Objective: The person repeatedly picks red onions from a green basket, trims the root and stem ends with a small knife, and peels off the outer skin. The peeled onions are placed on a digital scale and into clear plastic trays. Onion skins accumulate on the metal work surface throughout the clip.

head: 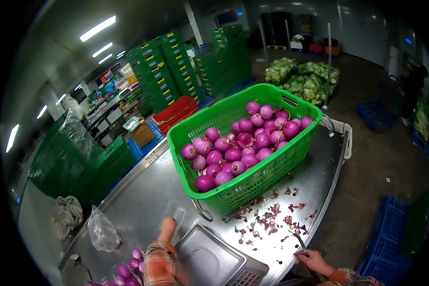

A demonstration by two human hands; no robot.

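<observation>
My left hand reaches over the steel table beside a clear plastic tray. Its fingers point away from me and are hidden, so whether it grips the tray is unclear. In my right hand, at the table's right edge, is a small knife with a curved blade. A green plastic basket of peeled red onions stands across the table. Onion trimmings lie scattered between the basket and the knife. Close to me, between my hands, sits a weighing scale with a steel pan and a keypad.
More red onions lie at the lower left, near a clear plastic bag. Stacked green crates and red crates stand beyond the table. Bagged cabbages and blue crates are on the floor. A person stands far right.
</observation>
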